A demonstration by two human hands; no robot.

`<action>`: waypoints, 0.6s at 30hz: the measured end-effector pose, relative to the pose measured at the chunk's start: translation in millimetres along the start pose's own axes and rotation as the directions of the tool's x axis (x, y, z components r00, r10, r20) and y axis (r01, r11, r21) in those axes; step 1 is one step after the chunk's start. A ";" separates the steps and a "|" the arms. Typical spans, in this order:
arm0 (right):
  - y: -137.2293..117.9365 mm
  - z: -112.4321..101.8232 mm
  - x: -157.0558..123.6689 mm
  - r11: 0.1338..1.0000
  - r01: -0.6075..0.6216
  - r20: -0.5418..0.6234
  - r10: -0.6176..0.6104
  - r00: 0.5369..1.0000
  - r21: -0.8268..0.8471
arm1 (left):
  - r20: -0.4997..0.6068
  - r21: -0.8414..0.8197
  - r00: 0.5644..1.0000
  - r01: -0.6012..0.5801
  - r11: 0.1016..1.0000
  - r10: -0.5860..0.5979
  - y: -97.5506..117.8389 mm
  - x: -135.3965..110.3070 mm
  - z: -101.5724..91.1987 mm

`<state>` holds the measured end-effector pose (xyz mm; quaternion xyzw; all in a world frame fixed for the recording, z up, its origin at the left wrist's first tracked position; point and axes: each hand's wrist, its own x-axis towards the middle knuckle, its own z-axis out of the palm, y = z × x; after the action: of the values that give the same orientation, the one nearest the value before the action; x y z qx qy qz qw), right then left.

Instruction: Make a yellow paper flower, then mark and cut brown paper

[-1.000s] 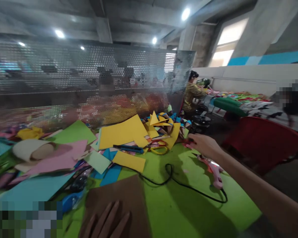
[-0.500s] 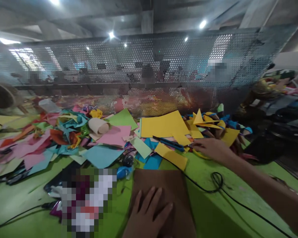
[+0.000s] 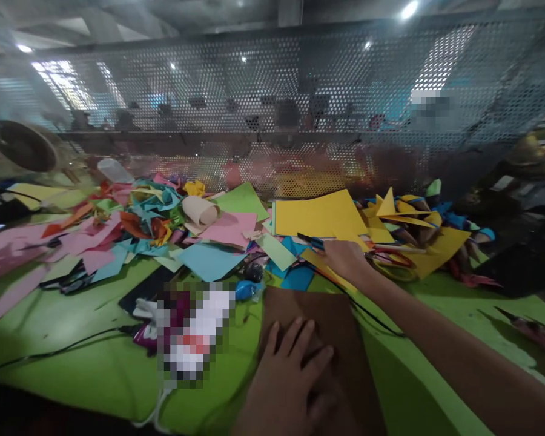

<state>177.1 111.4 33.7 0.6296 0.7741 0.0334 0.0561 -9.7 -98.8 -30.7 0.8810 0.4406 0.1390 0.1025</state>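
My left hand (image 3: 290,375) lies flat with fingers spread on a brown sheet (image 3: 340,321) at the near edge of the green table (image 3: 95,363). My right hand (image 3: 345,257) reaches forward over the table. Its fingertips are at the end of a dark blue-handled tool (image 3: 311,241) that lies on a big yellow sheet (image 3: 318,215). From behind the hand I cannot see its fingers well. Yellow-handled scissors (image 3: 397,266) lie just right of that hand.
Heaps of coloured paper scraps (image 3: 131,224) cover the far half of the table, with a rolled beige sheet (image 3: 200,211). A black cable (image 3: 376,321) runs under my right arm. A perforated metal screen (image 3: 272,109) closes the back. A fan (image 3: 25,145) stands far left.
The view has swung left and down. My right hand moved left from the table's right edge to the blue-handled tool. My left hand stayed flat on the brown sheet.
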 end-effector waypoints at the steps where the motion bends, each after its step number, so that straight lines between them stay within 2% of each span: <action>1: 0.6 -2.9 -1.6 1.000 -0.021 -0.027 0.021 0.999 0.003 | 0.004 -0.024 1.000 0.014 1.000 -0.014 2.6 0.2 -1.0; 6: 23.6 -30.4 -27.5 0.994 -0.087 -0.220 0.098 0.971 0.061 | 0.019 -0.111 0.999 0.043 0.993 -0.041 15.4 3.7 -2.7; 7: 29.5 -35.1 -36.8 0.993 -0.067 -0.269 0.089 0.959 0.093 | 0.022 -0.124 0.999 0.045 0.991 -0.042 17.5 4.4 -3.6; 9: 38.0 -39.1 -57.7 0.973 0.054 -0.373 0.034 0.927 0.223 | 0.024 -0.140 0.999 0.042 0.989 -0.039 20.5 5.4 -6.1; 12: 36.4 -28.1 -86.1 0.875 0.275 -0.363 -0.125 0.924 0.398 | 0.026 -0.137 0.999 0.037 0.990 -0.034 22.6 6.4 -9.9; 14: 25.9 -12.7 -97.9 0.815 0.371 -0.333 -0.234 0.913 0.445 | 0.026 -0.125 0.999 0.034 0.992 -0.031 23.3 6.7 -11.2; 16: 12.3 3.7 -102.7 0.807 0.384 -0.270 -0.288 0.919 0.449 | 0.016 -0.112 0.999 0.037 0.993 -0.035 24.1 6.7 -11.6; 18: 0.4 17.3 -102.3 0.844 0.327 -0.198 -0.266 0.943 0.424 | 0.000 -0.104 0.999 0.040 0.994 -0.040 24.8 6.2 -11.1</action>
<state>200.3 11.0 21.2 0.4940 0.8507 -0.1149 -0.1382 8.6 -107.8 -11.8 0.8652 0.4504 0.1606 0.1507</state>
